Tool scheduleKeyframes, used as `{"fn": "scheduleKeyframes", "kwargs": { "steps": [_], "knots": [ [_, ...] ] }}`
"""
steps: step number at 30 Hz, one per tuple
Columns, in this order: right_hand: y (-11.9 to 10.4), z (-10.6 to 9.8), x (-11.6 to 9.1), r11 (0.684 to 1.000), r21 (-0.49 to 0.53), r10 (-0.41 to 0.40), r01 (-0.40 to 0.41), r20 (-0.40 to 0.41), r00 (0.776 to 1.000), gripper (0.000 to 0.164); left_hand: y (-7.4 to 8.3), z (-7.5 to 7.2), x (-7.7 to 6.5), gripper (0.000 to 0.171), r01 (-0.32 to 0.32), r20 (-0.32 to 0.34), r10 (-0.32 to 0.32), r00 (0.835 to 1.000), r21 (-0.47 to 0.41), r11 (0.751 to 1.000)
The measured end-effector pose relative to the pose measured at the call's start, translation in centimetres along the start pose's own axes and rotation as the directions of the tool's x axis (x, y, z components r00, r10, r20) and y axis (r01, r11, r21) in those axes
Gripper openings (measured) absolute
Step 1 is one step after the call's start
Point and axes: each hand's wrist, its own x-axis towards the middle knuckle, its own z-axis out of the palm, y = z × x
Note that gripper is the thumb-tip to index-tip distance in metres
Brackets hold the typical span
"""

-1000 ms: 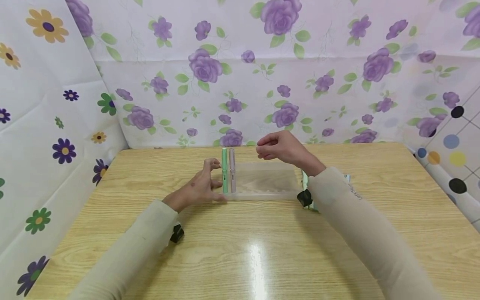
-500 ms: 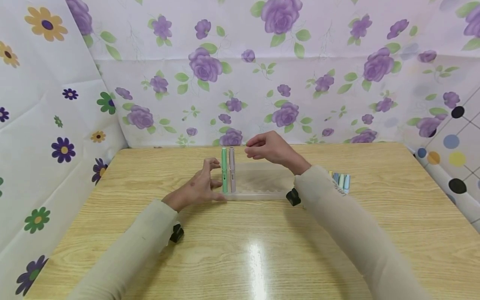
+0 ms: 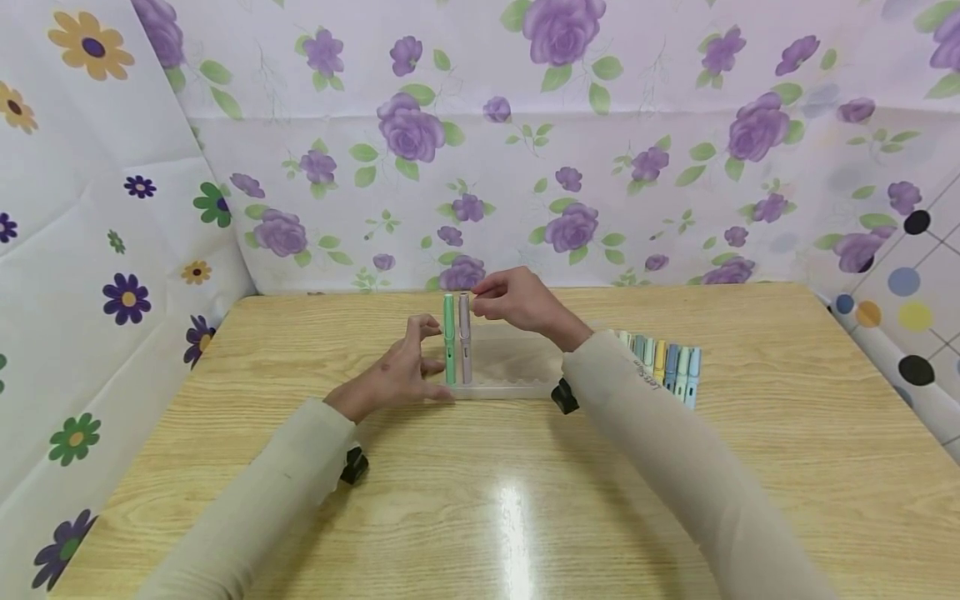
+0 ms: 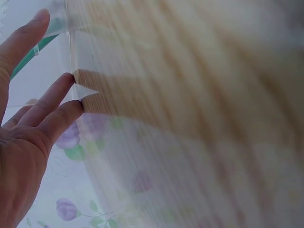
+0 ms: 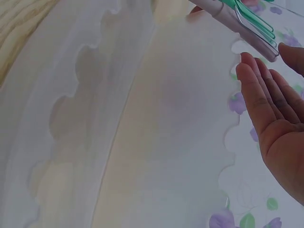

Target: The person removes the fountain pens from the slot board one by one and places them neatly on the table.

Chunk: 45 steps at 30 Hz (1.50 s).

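Observation:
A clear scalloped pen rack [image 3: 517, 354] holds a green pen [image 3: 449, 337] and a mauve pen [image 3: 466, 337] side by side at its left end. My left hand [image 3: 408, 367] spans that end; in the left wrist view its fairly straight fingertips [image 4: 78, 104] touch the rack's clear edge. At the far end of the mauve pen is my right hand [image 3: 521, 302]. The right wrist view has the capped end of the mauve pen [image 5: 242, 31] at the gap between thumb and straight fingers [image 5: 259, 90], the green pen [image 5: 261, 23] just beyond it.
Several pastel pens [image 3: 671, 367] lie in a row on the wooden table [image 3: 480, 500], right of the rack and partly behind my right sleeve [image 3: 645, 400]. A floral cloth [image 3: 487, 167] hangs behind the table; another patterned sheet [image 3: 97, 250] stands at the left.
My right hand has moved left along the rack, up to the far end of the mauve pen. Its sleeve now uncovers more of the row of pens. The left hand stays put.

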Motion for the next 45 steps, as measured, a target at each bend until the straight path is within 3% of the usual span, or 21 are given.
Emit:
{"fn": "scheduleKeyframes", "kwargs": {
  "steps": [18, 45],
  "knots": [
    [-0.5, 1.3, 0.5, 1.000, -0.003, 0.005, -0.005, -0.008, 1.000, 0.040, 0.1, 0.0, 0.0, 0.091, 0.015, 0.000, -0.015, 1.000, -0.018, 1.000],
    [-1.5, -2.6, -2.1, 1.000, 0.008, -0.029, 0.030, -0.052, 0.998, 0.037, 0.2, 0.0, 0.0, 0.097, 0.029, -0.016, -0.028, 0.999, 0.035, 0.999]
  ]
}}
